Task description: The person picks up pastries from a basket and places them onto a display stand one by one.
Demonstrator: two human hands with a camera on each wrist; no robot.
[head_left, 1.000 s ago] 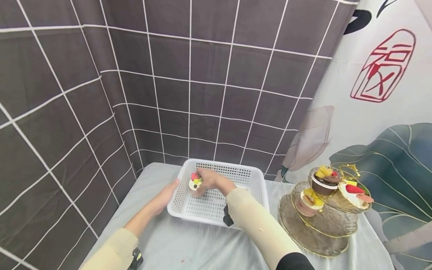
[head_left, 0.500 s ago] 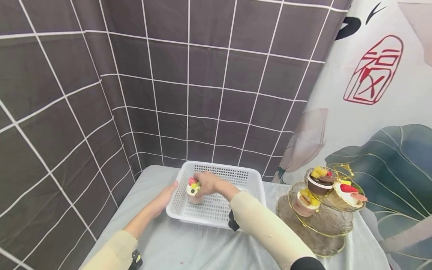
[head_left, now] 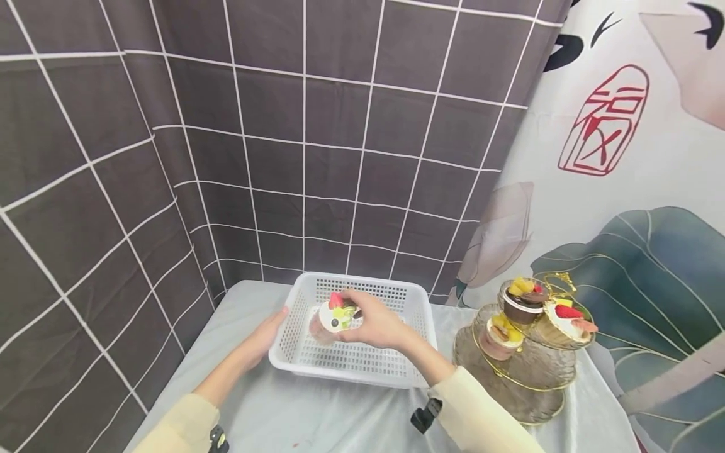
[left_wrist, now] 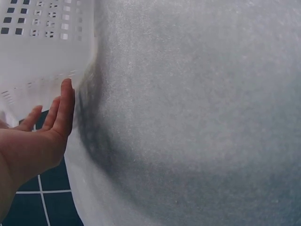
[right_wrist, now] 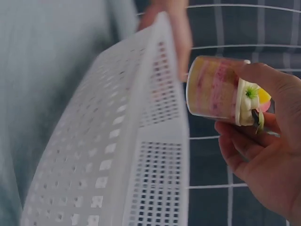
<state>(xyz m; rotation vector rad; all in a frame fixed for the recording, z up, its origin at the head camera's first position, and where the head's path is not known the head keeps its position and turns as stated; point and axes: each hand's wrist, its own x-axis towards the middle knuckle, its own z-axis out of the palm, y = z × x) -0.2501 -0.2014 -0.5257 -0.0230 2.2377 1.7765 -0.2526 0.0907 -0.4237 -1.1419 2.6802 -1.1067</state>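
My right hand (head_left: 376, 324) holds a dessert cup (head_left: 320, 329) between thumb and fingers, over the white plastic basket (head_left: 351, 377). In the right wrist view, the cup (right_wrist: 214, 89) lies sideways past the basket's rim, showing pink and pale cake layers through its clear wall. White cream, a strawberry, yellow fruit and a dark berry top it. My left hand (head_left: 262, 340) rests against the basket's left side. Its fingers (left_wrist: 65, 106) look straight in the left wrist view, close along the basket wall (left_wrist: 47, 56).
On the right stands a gold-rimmed tiered stand (head_left: 532, 365). It bears a chocolate cup (head_left: 521, 308), a cup with yellow fruit (head_left: 500, 340) and a strawberry-topped tart (head_left: 568, 324). A pale cloth (head_left: 249, 415) covers the table; a dark grid curtain (head_left: 334, 163) hangs behind.
The dessert cup has come up from the basket's left part, moving slightly right and tilting in my right hand. My left hand keeps its place at the basket's side.
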